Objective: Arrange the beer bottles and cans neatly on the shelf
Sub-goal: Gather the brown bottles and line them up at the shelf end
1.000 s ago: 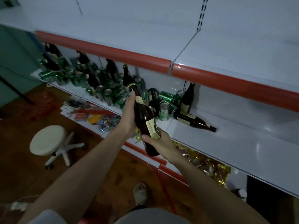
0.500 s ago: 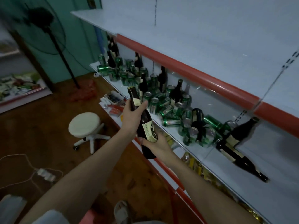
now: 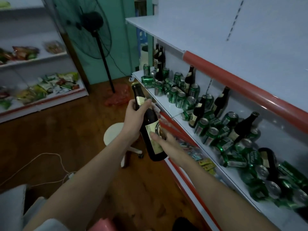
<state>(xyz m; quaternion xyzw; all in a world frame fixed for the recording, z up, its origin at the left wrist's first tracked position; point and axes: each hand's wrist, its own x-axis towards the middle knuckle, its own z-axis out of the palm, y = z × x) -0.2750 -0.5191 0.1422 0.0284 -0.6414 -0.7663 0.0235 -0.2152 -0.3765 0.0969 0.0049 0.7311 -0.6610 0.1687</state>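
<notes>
Both hands hold a dark beer bottle (image 3: 150,129) tilted in front of the shelf (image 3: 168,105): the left hand (image 3: 135,117) grips its neck, the right hand (image 3: 166,140) cups the labelled body. Green cans (image 3: 176,97) and bottles clutter the shelf.

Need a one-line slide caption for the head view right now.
Both hands, left hand and right hand, hold a brown beer bottle beside a shelf of jumbled green cans.

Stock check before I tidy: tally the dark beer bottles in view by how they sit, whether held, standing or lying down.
Held bottle: 1
Standing bottles on the shelf: 7
Lying bottle: 1
Total: 9
</notes>
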